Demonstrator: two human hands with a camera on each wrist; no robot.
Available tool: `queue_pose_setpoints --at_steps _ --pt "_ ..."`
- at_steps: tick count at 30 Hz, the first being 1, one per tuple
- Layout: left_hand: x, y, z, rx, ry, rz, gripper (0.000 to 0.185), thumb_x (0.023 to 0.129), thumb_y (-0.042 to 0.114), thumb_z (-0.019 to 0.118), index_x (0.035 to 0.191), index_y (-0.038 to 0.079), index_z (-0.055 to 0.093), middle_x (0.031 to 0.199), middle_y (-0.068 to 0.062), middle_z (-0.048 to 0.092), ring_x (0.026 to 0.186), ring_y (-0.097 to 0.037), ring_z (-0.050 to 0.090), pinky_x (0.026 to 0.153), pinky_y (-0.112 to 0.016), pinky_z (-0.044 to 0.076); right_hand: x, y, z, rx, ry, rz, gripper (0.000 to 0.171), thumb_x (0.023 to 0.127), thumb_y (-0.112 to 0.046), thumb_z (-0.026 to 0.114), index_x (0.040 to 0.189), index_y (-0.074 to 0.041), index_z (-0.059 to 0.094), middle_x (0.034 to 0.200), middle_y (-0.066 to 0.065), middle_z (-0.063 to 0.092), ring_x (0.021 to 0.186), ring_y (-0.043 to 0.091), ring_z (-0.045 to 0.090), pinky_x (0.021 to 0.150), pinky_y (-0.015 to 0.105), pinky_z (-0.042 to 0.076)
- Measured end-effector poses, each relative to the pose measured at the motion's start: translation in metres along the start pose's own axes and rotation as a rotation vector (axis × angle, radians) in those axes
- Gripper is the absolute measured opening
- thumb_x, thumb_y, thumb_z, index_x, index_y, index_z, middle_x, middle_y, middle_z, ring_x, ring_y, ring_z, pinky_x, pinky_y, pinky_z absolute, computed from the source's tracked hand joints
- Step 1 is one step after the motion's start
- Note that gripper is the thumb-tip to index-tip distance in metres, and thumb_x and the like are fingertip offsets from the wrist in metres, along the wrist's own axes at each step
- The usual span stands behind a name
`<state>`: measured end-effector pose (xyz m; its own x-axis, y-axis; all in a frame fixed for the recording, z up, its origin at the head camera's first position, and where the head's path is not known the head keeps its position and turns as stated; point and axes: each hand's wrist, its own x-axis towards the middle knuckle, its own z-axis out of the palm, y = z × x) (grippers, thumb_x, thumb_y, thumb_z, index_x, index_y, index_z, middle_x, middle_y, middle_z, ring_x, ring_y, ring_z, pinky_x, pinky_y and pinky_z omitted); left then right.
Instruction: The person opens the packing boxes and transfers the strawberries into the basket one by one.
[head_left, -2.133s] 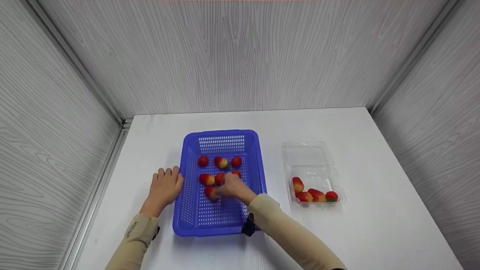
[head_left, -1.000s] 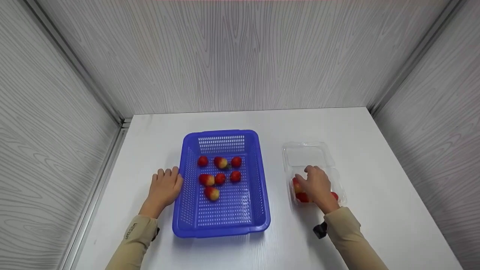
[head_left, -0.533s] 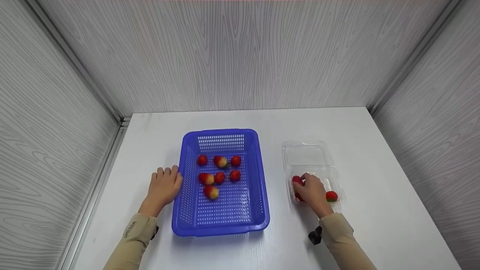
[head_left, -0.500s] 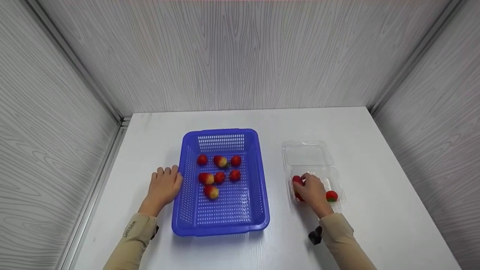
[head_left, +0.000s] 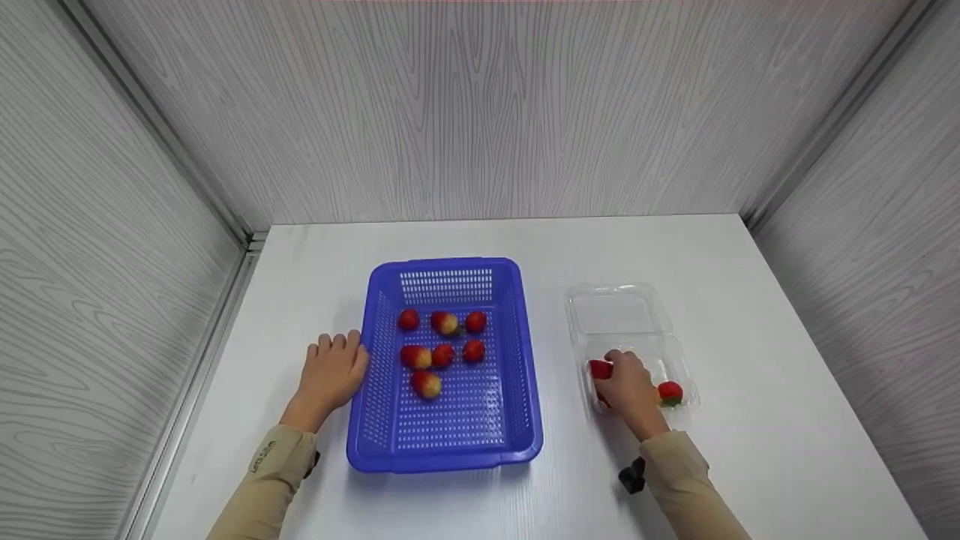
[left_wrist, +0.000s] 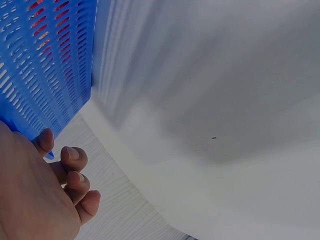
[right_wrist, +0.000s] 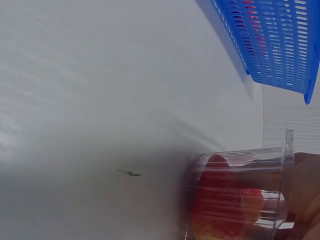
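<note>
My left hand [head_left: 331,371] rests beside the left rim of a blue plastic basket [head_left: 360,420], its thumb touching the rim. In the left wrist view the fingers are loosely bent and hold nothing. Several red strawberries with yellowish parts, such as one strawberry [head_left: 426,385], lie apart on the basket floor. My right hand [head_left: 630,386] reaches into a clear plastic clamshell box [head_left: 679,352] and pinches a red strawberry [head_left: 600,369] at its left side. Another strawberry [head_left: 670,392] with a green end lies at the front right; the hand hides others partly. Through the box wall, red strawberries [right_wrist: 217,200] show.
The open clear lid [head_left: 615,311] lies back from the box. Both containers stand on a white table [head_left: 750,315], with a gap between them. Grey wood-grain panels [head_left: 465,112] enclose the back and sides.
The right hand moved from the basket to the clear box about a second ago. Since then its fingers have closed in on the left strawberry, which has turned and shifted slightly. The left hand stays put.
</note>
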<state>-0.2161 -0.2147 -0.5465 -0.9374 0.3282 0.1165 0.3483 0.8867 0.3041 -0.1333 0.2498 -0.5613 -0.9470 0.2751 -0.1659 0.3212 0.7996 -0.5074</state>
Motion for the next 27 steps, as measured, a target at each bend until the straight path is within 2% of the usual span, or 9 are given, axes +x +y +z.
queue_pose_setpoints --at_steps 6,10,18,23,27 --pt "0.0 0.001 0.001 0.007 -0.016 -0.012 0.022 0.103 0.021 0.036 0.1 0.001 0.045 0.085 -0.016 0.045 0.079 -0.035 0.037 0.071 -0.047 0.029 -0.005 -0.002 0.001 -0.047 0.065 -0.049 0.046 0.081 -0.009 0.074 0.123 0.005 0.06 0.113 0.023 0.057 0.099 0.037 0.058 0.087 0.052 0.051" --pt "-0.001 0.001 0.001 0.018 -0.01 -0.008 0.022 0.102 0.021 0.037 0.101 0.001 0.047 0.085 -0.017 0.046 0.08 -0.036 0.038 0.072 -0.048 0.03 -0.005 -0.001 0.003 -0.072 0.083 -0.059 0.041 0.083 -0.011 0.073 0.119 0.005 0.062 0.108 0.023 0.059 0.096 0.037 0.058 0.085 0.052 0.051" --pt "0.001 0.001 0.0 0.021 -0.018 -0.01 0.023 0.102 0.022 0.036 0.102 0.001 0.047 0.086 -0.016 0.046 0.081 -0.036 0.039 0.072 -0.048 0.03 -0.007 -0.012 -0.006 0.03 0.163 -0.07 0.04 0.087 -0.021 0.074 0.114 0.006 0.063 0.101 0.021 0.059 0.089 0.035 0.059 0.081 0.048 0.054" --pt "0.001 0.001 -0.001 0.022 -0.007 -0.002 0.023 0.103 0.022 0.036 0.101 0.001 0.046 0.085 -0.016 0.045 0.08 -0.035 0.038 0.071 -0.047 0.029 -0.012 -0.031 -0.02 0.086 0.194 -0.08 0.042 0.084 -0.016 0.075 0.119 0.004 0.063 0.106 0.02 0.06 0.093 0.034 0.058 0.084 0.047 0.053" --pt "0.0 0.001 0.001 0.015 -0.01 -0.002 0.022 0.103 0.022 0.036 0.1 0.002 0.046 0.085 -0.015 0.045 0.079 -0.035 0.038 0.071 -0.047 0.03 -0.021 -0.053 -0.029 0.116 0.225 -0.14 0.043 0.083 -0.017 0.076 0.118 0.004 0.065 0.106 0.02 0.062 0.091 0.034 0.059 0.082 0.046 0.053"
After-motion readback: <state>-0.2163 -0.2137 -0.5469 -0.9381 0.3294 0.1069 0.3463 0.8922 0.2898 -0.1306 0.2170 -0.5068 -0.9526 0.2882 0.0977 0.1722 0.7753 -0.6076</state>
